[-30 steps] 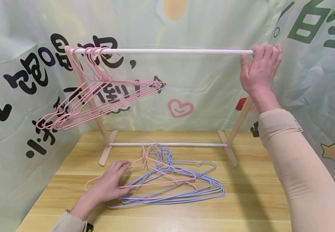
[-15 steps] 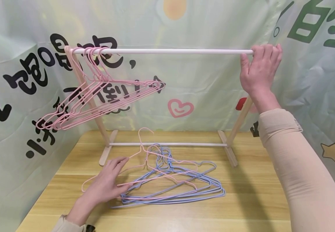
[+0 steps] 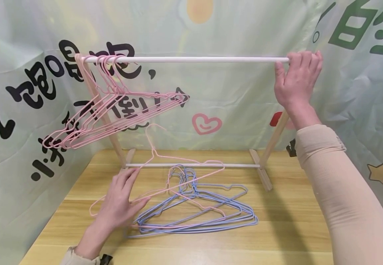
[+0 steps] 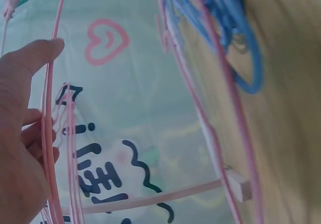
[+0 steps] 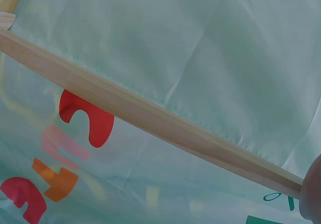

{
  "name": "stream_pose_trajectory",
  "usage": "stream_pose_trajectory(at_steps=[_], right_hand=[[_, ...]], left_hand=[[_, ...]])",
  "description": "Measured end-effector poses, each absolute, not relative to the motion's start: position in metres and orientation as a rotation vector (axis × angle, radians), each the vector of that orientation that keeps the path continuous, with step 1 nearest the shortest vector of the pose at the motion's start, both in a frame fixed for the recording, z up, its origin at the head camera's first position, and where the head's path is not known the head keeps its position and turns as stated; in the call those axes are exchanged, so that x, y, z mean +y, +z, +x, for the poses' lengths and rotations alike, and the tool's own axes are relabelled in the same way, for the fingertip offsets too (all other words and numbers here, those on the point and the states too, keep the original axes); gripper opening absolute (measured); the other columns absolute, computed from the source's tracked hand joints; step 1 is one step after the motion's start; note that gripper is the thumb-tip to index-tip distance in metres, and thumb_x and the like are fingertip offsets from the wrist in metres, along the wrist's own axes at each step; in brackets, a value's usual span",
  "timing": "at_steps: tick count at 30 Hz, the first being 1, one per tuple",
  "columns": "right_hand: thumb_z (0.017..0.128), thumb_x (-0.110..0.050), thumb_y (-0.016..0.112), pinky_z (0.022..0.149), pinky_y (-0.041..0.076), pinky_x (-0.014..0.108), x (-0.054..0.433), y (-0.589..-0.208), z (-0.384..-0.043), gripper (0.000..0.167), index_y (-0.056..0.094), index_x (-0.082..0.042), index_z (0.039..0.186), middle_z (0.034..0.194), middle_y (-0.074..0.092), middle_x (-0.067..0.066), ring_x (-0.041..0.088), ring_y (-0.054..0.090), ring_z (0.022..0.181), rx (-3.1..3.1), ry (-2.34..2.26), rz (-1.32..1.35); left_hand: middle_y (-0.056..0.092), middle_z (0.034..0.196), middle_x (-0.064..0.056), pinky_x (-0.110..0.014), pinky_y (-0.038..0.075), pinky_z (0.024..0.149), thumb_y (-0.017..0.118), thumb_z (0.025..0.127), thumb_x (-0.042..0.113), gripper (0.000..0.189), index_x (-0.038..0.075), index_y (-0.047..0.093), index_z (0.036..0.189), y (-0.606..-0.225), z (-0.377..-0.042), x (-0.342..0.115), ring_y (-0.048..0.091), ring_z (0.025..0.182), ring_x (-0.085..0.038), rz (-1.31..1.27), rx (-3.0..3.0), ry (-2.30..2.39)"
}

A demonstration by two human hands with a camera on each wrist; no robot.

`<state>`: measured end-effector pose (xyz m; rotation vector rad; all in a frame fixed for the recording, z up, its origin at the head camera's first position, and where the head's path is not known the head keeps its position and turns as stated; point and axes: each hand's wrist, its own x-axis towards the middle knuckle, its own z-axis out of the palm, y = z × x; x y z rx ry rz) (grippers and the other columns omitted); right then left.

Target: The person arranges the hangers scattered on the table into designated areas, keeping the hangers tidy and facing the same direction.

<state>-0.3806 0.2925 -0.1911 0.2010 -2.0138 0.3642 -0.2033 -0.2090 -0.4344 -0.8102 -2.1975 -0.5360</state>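
Note:
My left hand [image 3: 118,198] holds a thin pink clothes hanger [image 3: 178,158] by its left side, hook up and body tilted above the table. In the left wrist view its pink wire [image 4: 49,103] runs between thumb and curled fingers. A second pink hanger [image 3: 194,201] lies over several blue hangers [image 3: 198,231] on the table. My right hand [image 3: 298,79] grips the top right corner of a clothes rack, at the end of its white rod [image 3: 204,59]. Several pink hangers [image 3: 115,92] hang by their hooks at the rod's left end.
The rack's wooden legs [image 3: 274,140] stand on a wooden table [image 3: 218,250], joined low down by a white crossbar [image 3: 231,165]. A pale printed cloth [image 3: 244,99] hangs behind and at both sides.
My left hand has lifted the pink hanger up off the pile and slightly left, its hook rising in front of the cloth. My right hand stays on the rack corner.

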Motion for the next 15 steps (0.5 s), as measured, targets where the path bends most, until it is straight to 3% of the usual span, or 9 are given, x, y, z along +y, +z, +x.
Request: stream_pose_trajectory(at_steps=[3,15], right_hand=[[0.108,-0.052,0.034,0.125,-0.003,0.040,0.292,-0.191,-0.380,0.058,0.049,0.002,0.123,0.119,0.043,0.023,0.042,0.034,0.125,-2.018,0.366,0.197],[0.108,-0.052,0.035,0.125,-0.002,0.041,0.292,-0.191,-0.379,0.057,0.048,0.002,0.122,0.118,0.042,0.023,0.043,0.034,0.124,-2.012,0.369,0.206]], left_hand=[[0.053,0.138,-0.031,-0.055,0.036,0.096,0.055,0.099,0.060,0.086,-0.011,0.047,0.148,-0.426,-0.204,-0.206,0.049,0.117,-0.049,-0.785,-2.128,-0.515],[0.057,0.132,-0.032,-0.057,0.037,0.090,0.063,0.098,0.053,0.081,-0.011,0.052,0.144,-0.386,-0.214,-0.201,0.052,0.108,-0.051,-0.737,-1.929,-0.461]])
